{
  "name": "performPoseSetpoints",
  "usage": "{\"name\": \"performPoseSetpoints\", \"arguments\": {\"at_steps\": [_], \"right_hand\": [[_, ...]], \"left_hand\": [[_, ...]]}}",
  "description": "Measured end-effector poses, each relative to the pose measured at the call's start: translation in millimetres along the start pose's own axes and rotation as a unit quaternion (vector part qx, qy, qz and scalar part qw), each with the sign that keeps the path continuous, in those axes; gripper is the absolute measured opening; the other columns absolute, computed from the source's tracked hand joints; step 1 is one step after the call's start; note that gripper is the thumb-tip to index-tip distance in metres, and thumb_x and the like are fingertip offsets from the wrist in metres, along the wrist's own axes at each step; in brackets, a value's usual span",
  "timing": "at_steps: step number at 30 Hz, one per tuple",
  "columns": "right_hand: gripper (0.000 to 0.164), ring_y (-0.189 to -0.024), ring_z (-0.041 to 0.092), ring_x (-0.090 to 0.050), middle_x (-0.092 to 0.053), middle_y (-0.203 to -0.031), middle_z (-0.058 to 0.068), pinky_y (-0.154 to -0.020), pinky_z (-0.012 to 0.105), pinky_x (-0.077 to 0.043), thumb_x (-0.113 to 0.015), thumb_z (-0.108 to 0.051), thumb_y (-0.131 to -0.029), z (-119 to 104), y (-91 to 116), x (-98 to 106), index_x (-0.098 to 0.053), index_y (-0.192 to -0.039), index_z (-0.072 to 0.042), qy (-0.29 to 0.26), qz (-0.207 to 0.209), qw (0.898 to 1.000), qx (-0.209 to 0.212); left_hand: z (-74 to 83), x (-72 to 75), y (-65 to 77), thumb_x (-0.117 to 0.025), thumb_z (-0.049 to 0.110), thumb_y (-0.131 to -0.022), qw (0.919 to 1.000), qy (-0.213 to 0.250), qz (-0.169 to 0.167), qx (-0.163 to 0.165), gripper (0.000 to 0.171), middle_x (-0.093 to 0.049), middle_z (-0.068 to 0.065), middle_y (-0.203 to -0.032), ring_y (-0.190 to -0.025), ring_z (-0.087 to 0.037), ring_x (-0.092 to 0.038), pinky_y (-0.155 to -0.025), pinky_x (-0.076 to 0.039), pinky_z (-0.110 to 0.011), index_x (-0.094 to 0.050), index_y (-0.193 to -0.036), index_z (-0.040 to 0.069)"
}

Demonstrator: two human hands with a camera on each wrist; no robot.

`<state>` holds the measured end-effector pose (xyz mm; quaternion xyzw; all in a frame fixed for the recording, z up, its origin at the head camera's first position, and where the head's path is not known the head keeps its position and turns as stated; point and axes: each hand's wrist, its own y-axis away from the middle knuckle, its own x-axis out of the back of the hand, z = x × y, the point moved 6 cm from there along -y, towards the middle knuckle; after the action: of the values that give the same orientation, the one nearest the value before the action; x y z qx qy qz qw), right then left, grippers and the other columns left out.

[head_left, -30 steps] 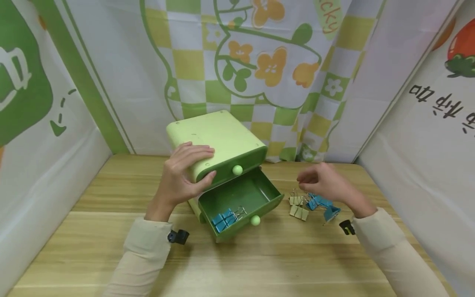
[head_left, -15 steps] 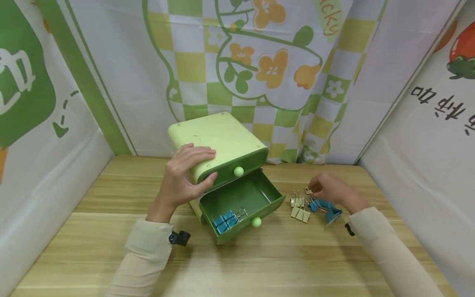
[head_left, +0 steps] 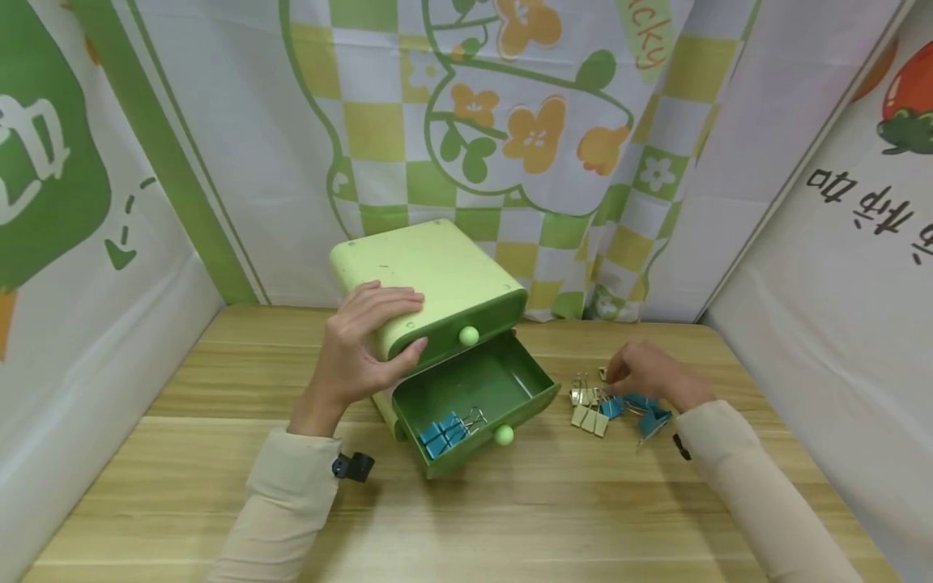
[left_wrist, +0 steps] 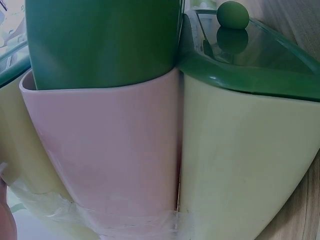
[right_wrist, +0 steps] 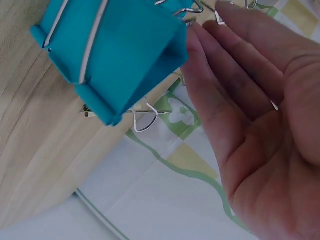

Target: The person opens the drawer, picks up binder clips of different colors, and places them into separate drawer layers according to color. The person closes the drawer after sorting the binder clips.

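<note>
My left hand (head_left: 364, 348) grips the near left corner of a light green drawer cabinet (head_left: 430, 267), fingers on top, thumb at the front. Its open green drawer (head_left: 481, 372) holds blue binder clips (head_left: 442, 435). In the left wrist view, this drawer slides from a pink middle section (left_wrist: 105, 150). My right hand (head_left: 652, 374) is down at a pile of binder clips, fingertips among wire handles. Pale yellow clips (head_left: 589, 420) lie left of it, blue clips (head_left: 654, 421) below. A blue clip (right_wrist: 120, 55) looms in the right wrist view; I cannot tell whether the fingers pinch one.
The wooden table (head_left: 466, 526) extends in front of the cabinet. A checked, flowered curtain (head_left: 539, 162) hangs behind, and white printed panels stand on both sides. The closed top drawer has a round knob (head_left: 469, 336); another knob (head_left: 504, 436) sticks out from the open drawer.
My right hand has come down and slightly right onto the clip pile, and its fingertips have sunk lower among the clips. My left hand keeps its place on the cabinet.
</note>
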<state>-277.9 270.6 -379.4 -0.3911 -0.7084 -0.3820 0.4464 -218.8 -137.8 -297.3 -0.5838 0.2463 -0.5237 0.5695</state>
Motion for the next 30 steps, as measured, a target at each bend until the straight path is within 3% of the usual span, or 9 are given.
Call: {"name": "performPoseSetpoints", "arguments": {"at_steps": [10,15,21,27,30], "right_hand": [[0.015,-0.094,0.017,-0.073,-0.078,-0.101,0.002,-0.085,0.039,-0.064,-0.081,-0.012,-0.089,-3.5,-3.9,-6.1,-0.080,-0.104,-0.011,0.016,-0.045,0.999,-0.001],[0.007,-0.084,0.011,-0.069,-0.077,-0.093,-0.004,-0.075,0.032,-0.061,-0.086,-0.018,-0.087,-10.1,-4.1,-8.8,-0.081,-0.091,-0.016,0.009,-0.071,0.997,0.000],[0.009,-0.072,0.011,-0.069,-0.077,-0.081,-0.005,-0.067,0.028,-0.060,-0.083,-0.009,-0.089,-12.0,-1.8,-15.4,-0.081,-0.082,-0.015,-0.050,-0.099,0.994,-0.002],[0.013,-0.076,0.020,-0.077,-0.079,-0.085,0.005,-0.076,0.041,-0.068,-0.072,0.005,-0.092,-7.0,1.2,-18.4,-0.081,-0.090,-0.004,-0.154,-0.116,0.981,0.010],[0.012,-0.078,0.019,-0.076,-0.079,-0.089,0.009,-0.079,0.041,-0.068,-0.069,0.003,-0.094,-3.3,2.3,-17.3,-0.081,-0.095,0.000,-0.207,-0.118,0.971,0.004]], "left_hand": [[0.6,0.8,-0.5,-0.081,0.021,-0.079,1.0000,0.003,-0.001,0.005,0.038,-0.080,-0.012,-0.119,-0.113,-0.031,-0.074,-0.121,-0.045,-0.049,-0.079,-0.114,0.007],[0.5,1.3,-0.6,-0.081,0.021,-0.079,1.0000,0.004,0.000,0.006,0.038,-0.080,-0.012,-0.119,-0.114,-0.031,-0.074,-0.121,-0.044,-0.049,-0.078,-0.114,0.007],[0.1,2.0,-0.6,-0.082,0.022,-0.078,0.9998,0.005,-0.006,0.017,0.038,-0.080,-0.012,-0.119,-0.115,-0.030,-0.073,-0.123,-0.043,-0.047,-0.079,-0.113,0.007],[-0.2,2.3,-0.3,-0.083,0.023,-0.078,0.9998,0.004,-0.010,0.020,0.039,-0.080,-0.012,-0.120,-0.116,-0.030,-0.073,-0.123,-0.043,-0.047,-0.079,-0.113,0.008],[-0.1,2.1,-0.2,-0.083,0.023,-0.078,0.9997,0.005,-0.012,0.020,0.039,-0.079,-0.012,-0.120,-0.117,-0.030,-0.073,-0.123,-0.042,-0.047,-0.078,-0.114,0.008]]}}
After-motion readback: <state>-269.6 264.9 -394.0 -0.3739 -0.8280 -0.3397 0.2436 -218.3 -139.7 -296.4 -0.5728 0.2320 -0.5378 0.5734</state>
